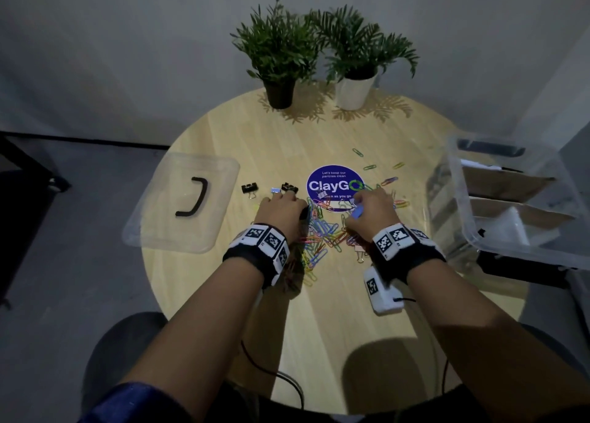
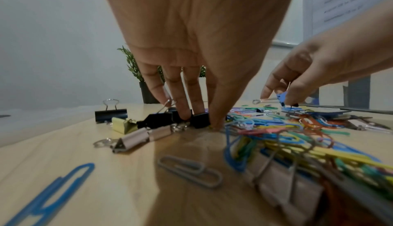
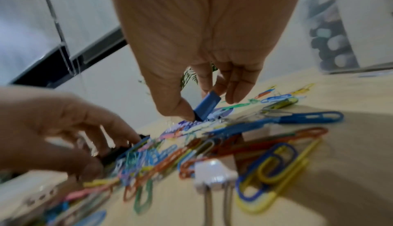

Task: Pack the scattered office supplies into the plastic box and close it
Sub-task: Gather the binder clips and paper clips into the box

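A heap of coloured paper clips (image 1: 322,234) lies mid-table between my hands. My left hand (image 1: 281,207) reaches down at the heap's left edge. In the left wrist view its thumb and fingertips (image 2: 187,115) pinch a black binder clip (image 2: 201,120). More black clips, a gold one (image 2: 123,125) and silver ones (image 2: 138,137) lie around it. My right hand (image 1: 370,208) pinches a blue binder clip (image 3: 207,105) between thumb and fingers, just above the heap. The clear plastic box (image 1: 498,244) stands open at the table's right edge. Its lid (image 1: 178,205), with a black handle, lies flat at the left.
Two potted plants (image 1: 277,49) (image 1: 357,49) stand at the table's far edge. A round blue sticker (image 1: 335,183) marks the centre. Loose black binder clips (image 1: 249,188) lie left of the sticker, stray paper clips (image 1: 369,167) right of it. Cardboard dividers sit inside the box.
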